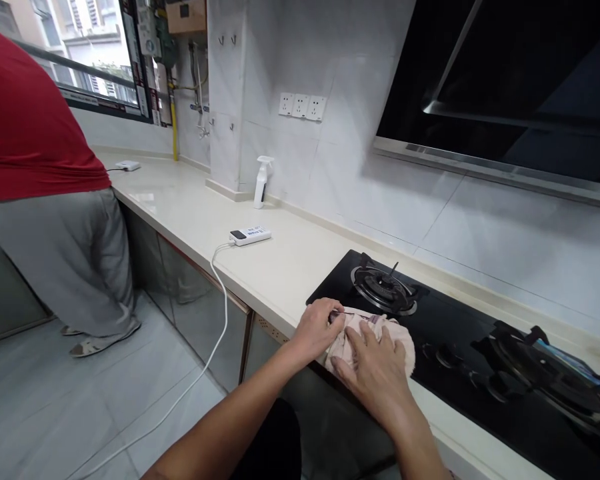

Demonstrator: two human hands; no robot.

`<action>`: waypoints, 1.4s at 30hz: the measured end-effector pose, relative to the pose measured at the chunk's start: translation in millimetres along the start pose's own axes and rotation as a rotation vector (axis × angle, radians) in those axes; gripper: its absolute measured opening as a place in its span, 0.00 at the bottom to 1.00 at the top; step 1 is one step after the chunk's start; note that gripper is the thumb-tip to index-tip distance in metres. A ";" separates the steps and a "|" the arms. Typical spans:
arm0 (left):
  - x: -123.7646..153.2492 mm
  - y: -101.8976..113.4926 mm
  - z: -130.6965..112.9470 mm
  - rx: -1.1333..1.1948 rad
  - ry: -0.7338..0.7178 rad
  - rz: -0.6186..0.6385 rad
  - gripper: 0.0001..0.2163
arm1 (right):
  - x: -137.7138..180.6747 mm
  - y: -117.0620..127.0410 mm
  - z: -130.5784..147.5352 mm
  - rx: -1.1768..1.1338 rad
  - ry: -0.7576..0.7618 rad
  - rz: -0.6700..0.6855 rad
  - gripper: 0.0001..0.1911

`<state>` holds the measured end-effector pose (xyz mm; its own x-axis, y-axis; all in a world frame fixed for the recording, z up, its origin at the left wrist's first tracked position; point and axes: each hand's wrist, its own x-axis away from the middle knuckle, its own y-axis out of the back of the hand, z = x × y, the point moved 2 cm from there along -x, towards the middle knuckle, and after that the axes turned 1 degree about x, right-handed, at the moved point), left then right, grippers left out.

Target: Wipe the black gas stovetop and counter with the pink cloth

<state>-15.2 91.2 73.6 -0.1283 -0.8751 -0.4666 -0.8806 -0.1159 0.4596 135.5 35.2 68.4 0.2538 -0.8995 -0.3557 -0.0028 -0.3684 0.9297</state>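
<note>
A pale pink cloth [399, 341] lies bunched on the front left corner of the black glass gas hob [460, 330]. My left hand [316, 330] is closed, pinching the cloth's left edge. My right hand [375, 368] lies flat on top of the cloth with its fingers spread, pressing it onto the glass. The left burner [383, 287] sits just behind the cloth, and the hob's control knobs [447, 357] are to its right.
A second burner [540, 363] stands at the right. On the cream counter [200, 207] lie a white device with a cable [250, 235], a white spray bottle [261, 181] and a small white box [127, 165]. A person in a red top [30, 127] stands at far left.
</note>
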 end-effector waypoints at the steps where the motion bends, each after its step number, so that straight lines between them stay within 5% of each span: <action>1: 0.6 -1.5 1.5 -0.011 -0.018 -0.012 0.09 | -5.7 2.0 3.0 -0.013 0.029 0.006 0.30; 7: 4.3 -4.9 2.6 -0.065 -0.064 -0.007 0.08 | -16.2 -4.5 -8.0 -0.174 0.080 -0.129 0.20; 14: 10.0 -2.0 3.7 -0.215 -0.091 0.049 0.08 | 23.8 -15.4 -43.3 -0.180 0.040 -0.240 0.17; 24: -4.1 -6.0 -7.3 -0.425 -0.085 0.139 0.11 | 125.5 -17.4 -171.8 -0.067 0.052 -0.257 0.18; 27: -10.3 -11.9 -10.4 -0.484 -0.082 0.128 0.14 | 137.7 -21.5 -190.1 -0.018 0.036 -0.268 0.18; 31: -12.6 -19.4 -9.3 -0.506 -0.096 0.083 0.16 | 125.4 -14.9 -164.4 0.012 0.004 -0.343 0.16; 36: -11.5 -16.3 -9.2 -0.283 -0.051 0.102 0.17 | 84.6 -1.3 -94.2 -0.023 -0.037 -0.374 0.15; 42: -12.8 -7.1 -8.8 -0.077 0.042 0.096 0.15 | 18.0 1.5 -14.3 -0.189 0.090 -0.316 0.11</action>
<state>-3.3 99.1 82.9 -0.1901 -0.9024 -0.3866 -0.8270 -0.0650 0.5584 154.0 21.8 64.8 0.2976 -0.7208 -0.6260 0.2654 -0.5674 0.7795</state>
